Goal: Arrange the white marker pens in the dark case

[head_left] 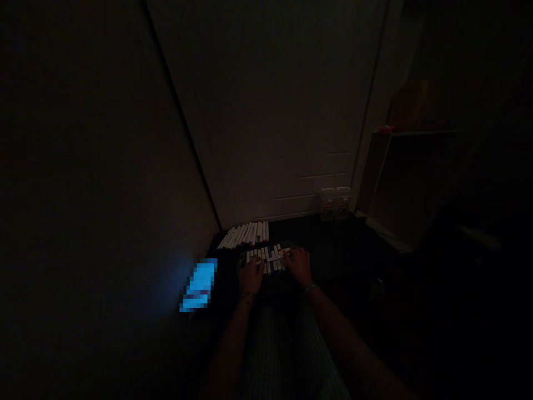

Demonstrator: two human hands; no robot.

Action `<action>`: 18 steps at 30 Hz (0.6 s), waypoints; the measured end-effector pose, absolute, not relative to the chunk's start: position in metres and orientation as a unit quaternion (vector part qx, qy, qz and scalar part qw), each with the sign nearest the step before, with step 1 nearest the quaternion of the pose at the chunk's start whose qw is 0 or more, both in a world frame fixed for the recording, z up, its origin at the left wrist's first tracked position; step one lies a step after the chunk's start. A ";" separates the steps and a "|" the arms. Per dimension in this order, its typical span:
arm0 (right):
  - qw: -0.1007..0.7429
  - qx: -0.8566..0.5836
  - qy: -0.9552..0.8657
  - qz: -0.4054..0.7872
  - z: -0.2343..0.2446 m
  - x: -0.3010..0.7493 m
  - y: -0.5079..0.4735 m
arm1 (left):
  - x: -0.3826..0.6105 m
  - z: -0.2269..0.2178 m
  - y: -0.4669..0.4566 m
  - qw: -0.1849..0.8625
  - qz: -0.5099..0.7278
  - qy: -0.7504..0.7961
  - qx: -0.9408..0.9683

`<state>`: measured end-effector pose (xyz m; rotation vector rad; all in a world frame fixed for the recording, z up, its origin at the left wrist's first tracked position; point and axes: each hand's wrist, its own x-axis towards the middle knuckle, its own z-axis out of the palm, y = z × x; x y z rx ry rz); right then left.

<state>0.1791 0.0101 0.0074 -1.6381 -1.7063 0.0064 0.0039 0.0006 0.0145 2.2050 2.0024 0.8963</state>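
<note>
Dimly, low in the middle of the frame, both hands rest on a dark case (pixel 287 278) of markers (pixel 261 256) on the floor (pixel 341 244), just ahead of the person's striped trousers (pixel 283 344).

The left hand (pixel 251 276) lies curled over the case's left end. The right hand (pixel 298 266) is at its right end, fingertips bunched at the tip of one marker (pixel 276 258) lying slantwise across the others. Whether either hand truly pinches anything, I cannot tell in this gloom.

Seating that slanted marker would probably go best with the left hand steadying the case and the right turning the barrel parallel to its neighbours before pressing it down. In so little light, fingers would have to find the gap by feel.

The barrels are pale, smooth, slim cylinders with darker caps, likely slippery plastic that rolls easily. A second row (pixel 246 234) lies fanned on the floor just above the case, near the wall (pixel 266 111). The floor looks dark and matt.

A blue screen (pixel 199 285) glows at lower left, two small packs (pixel 335 204) stand by the wall, and a boxy shelf (pixel 377 166) sits at right.
</note>
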 end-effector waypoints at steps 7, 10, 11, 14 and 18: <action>0.376 -0.643 -0.668 0.006 0.007 0.179 0.011 | 0.004 0.015 0.000 0.014 0.285 0.648 0.706; 0.368 -0.647 -0.668 0.008 0.008 0.179 0.011 | 0.005 0.016 0.000 0.025 0.283 0.649 0.706; 0.366 -0.648 -0.668 0.009 0.008 0.179 0.011 | 0.005 0.016 -0.001 0.026 0.283 0.649 0.706; 0.363 -0.650 -0.667 0.011 0.010 0.180 0.010 | 0.005 0.015 0.000 0.017 0.290 0.652 0.701; 0.354 -0.653 -0.669 0.021 0.012 0.180 0.008 | 0.006 0.016 0.000 0.024 0.290 0.653 0.700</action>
